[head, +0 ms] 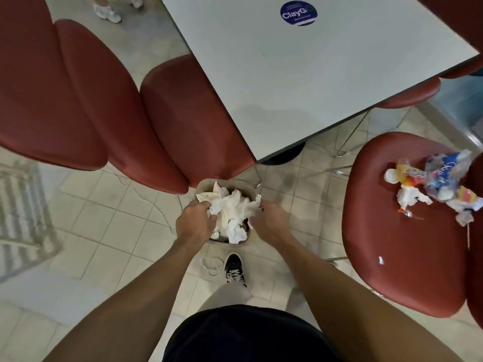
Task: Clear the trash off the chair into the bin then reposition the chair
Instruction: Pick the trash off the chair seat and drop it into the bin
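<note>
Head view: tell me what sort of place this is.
Probably a food court or canteen: a grey table with a ClayGo sticker, rows of red moulded chairs, and food wrappers left on one seat.

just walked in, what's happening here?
A person stands over a small bin on the floor, both hands at its top. The left hand grips crumpled white paper piled above the rim; the right hand is at the pile's other side, fingers hidden. On the red chair to the right, wrappers and tissue still lie on the seat, so clearing isn't finished. The chair stands pulled out from the table.
</note>
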### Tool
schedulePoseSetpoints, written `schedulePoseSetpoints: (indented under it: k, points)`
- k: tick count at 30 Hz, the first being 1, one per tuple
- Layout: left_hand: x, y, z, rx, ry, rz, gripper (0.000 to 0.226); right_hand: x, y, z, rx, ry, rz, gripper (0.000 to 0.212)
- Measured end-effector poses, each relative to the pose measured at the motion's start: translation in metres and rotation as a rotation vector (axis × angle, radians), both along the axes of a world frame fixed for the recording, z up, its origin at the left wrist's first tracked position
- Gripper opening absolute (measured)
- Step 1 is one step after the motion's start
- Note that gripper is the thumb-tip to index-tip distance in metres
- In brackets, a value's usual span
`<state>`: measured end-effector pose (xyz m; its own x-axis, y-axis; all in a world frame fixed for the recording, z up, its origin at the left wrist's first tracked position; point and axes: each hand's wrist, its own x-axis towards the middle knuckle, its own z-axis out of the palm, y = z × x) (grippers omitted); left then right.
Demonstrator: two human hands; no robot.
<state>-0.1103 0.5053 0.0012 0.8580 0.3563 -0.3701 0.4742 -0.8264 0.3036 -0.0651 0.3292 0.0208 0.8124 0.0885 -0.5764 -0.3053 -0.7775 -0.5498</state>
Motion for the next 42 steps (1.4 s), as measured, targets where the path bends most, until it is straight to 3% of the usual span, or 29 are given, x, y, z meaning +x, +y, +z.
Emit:
schedulePoseSetpoints:
  k: [6, 17, 21, 29, 36, 42]
  points:
    - [-0.005, 0.017, -0.009, -0.013, 0.032, -0.022, 0.047, -0.004, 0.021, -0.011, -0.050, 0.038, 0.149, 0.059]
    - [0.041, -0.042, 0.002, -0.034, 0.026, -0.181, 0.043, 0.022, -0.048, -0.003, -0.041, 0.022, -0.005, 0.065]
    - [0.067, -0.093, 0.009, -0.099, 0.000, -0.256, 0.033, 0.035, -0.100, 0.004, -0.010, 0.026, -0.102, 0.065]
    - [0.128, -0.226, 0.025, -0.182, -0.055, -0.471, 0.046, 0.059, -0.226, 0.006, -0.038, 0.023, -0.255, 0.063]
    - [0.177, -0.351, 0.026, -0.112, -0.045, -0.665, 0.049, 0.074, -0.342, -0.010, -0.071, 0.028, -0.421, 0.057]
    - [0.214, -0.441, 0.007, -0.129, -0.014, -0.768, 0.049, 0.094, -0.428, -0.034, -0.072, 0.061, -0.521, 0.067]
